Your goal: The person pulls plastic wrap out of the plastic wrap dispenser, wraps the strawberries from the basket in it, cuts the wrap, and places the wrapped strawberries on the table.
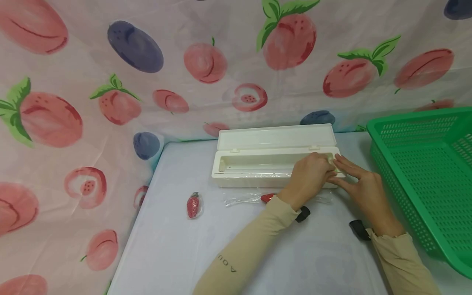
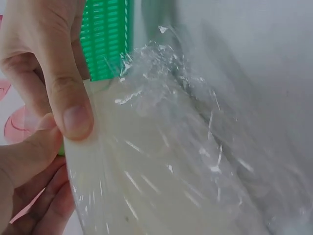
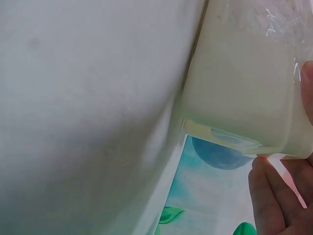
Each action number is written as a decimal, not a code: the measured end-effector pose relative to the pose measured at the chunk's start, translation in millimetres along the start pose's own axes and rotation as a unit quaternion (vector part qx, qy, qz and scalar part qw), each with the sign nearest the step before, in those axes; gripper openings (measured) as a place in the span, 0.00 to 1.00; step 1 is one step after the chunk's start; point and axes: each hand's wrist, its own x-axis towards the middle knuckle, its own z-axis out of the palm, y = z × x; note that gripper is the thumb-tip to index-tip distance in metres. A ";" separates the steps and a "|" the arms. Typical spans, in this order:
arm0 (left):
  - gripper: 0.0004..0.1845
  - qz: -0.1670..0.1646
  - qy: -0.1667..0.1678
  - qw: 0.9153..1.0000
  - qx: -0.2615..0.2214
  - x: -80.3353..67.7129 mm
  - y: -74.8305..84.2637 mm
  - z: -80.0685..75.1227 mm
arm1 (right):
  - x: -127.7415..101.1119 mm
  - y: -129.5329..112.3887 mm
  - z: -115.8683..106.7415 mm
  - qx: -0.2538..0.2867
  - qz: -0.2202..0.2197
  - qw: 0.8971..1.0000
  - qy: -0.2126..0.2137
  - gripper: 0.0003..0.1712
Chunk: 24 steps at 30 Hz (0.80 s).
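Note:
A long white cling film dispenser [image 1: 254, 182] stands with its lid [image 1: 276, 138] tipped back. Clear film [image 2: 161, 122] covers part of its front wall and hangs loosely toward the table. At the right end my left hand [image 1: 309, 174] bends its fingers over the opening; cannot tell what lies between them. My right hand [image 1: 365, 194] grips the same corner, its thumb on the front wall and its fingers at the end. In front of the dispenser, a red fruit [image 1: 268, 198] lies on a strip of film [image 1: 241, 199], partly behind the left forearm.
A strawberry [image 1: 193, 206] wrapped in clear film lies on the white tabletop [image 1: 166, 246] at the left. A green plastic basket [image 1: 402, 192] stands close by on the right. Behind the table hangs a fruit-print cloth [image 1: 155, 119].

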 end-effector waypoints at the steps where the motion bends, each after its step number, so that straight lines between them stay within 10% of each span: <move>1: 0.09 -0.002 -0.001 1.000 0.003 -0.5 -1.0 -0.6 | 0.2 -0.3 0.1 -0.002 0.000 1.000 -0.001 0.34; 24: 0.08 0.004 0.010 0.999 -0.042 -35.7 -54.2 -18.3 | 0.6 -2.5 -4.0 -0.006 0.030 0.999 -0.008 0.36</move>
